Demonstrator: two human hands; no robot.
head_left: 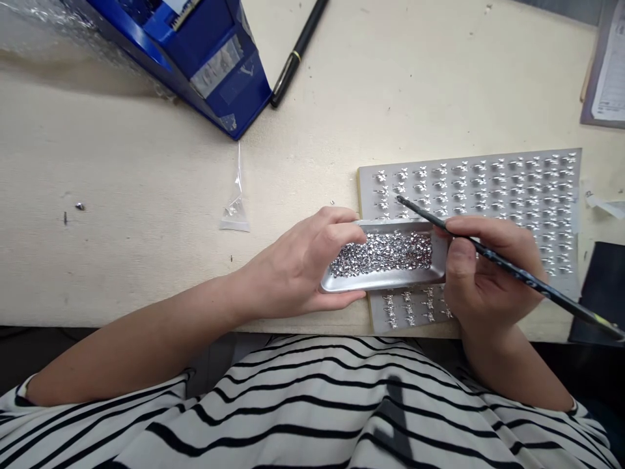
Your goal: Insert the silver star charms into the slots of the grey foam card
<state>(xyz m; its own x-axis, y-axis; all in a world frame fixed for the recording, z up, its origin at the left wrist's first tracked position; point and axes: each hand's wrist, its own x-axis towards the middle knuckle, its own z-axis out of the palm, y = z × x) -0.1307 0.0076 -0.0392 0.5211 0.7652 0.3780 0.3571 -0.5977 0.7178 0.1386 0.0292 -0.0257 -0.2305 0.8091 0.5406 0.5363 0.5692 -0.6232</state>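
Note:
My left hand (312,260) grips the left end of a small silver tray (351,283), fingers over its rim. Many tiny shiny rhinestones (385,253) lie inside the tray. In my right hand (488,273) is a thin dark paintbrush-like stick (517,270), pinched between thumb and fingers, its tip pointing to the upper left. The fingers of that hand are also at the tray's right end. Below the tray lies a grey board (561,286) set with rows of small silver ring-like pieces (459,182); tray and hands hide part of it.
A blue tape-dispenser-like box (224,78) stands at the upper left, with a black pen (297,55) beside it. A small clear plastic bag (235,212) lies left of the board. Papers (610,78) and a dark flat item (603,293) are at the right. The table's front edge runs near my body.

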